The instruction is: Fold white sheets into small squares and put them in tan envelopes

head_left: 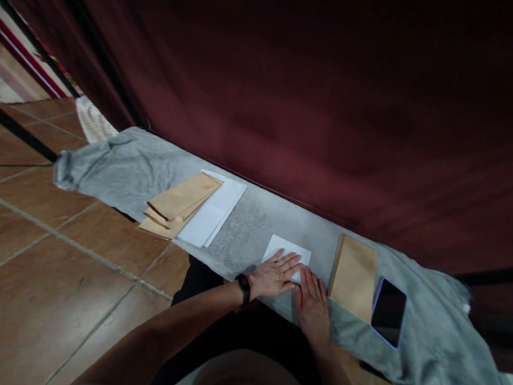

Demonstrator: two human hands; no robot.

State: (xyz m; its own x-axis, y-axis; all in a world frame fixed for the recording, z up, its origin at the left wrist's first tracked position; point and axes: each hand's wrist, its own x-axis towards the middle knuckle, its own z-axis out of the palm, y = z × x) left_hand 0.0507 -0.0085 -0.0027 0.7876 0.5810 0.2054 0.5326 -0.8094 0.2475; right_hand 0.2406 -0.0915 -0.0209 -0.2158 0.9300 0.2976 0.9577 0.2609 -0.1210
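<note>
A white sheet of paper (288,245), looking folded, lies on the grey cloth in front of me. My left hand (275,274), with a dark band at its wrist, rests flat on the paper with fingers spread. Beside it, my right hand (313,302) lies flat along the paper's right edge, fingers stretched out. The two hands nearly meet at the paper's near side and cover part of it. Just right of my right hand is a stack of brown envelopes (354,276).
A phone (388,312) lies right of the envelope stack. On the left, several brown envelopes (184,197) overlap white sheets (223,204). The grey cloth (254,222) covers a narrow bench against a dark red curtain (289,129). Tiled floor (51,276) shows at left.
</note>
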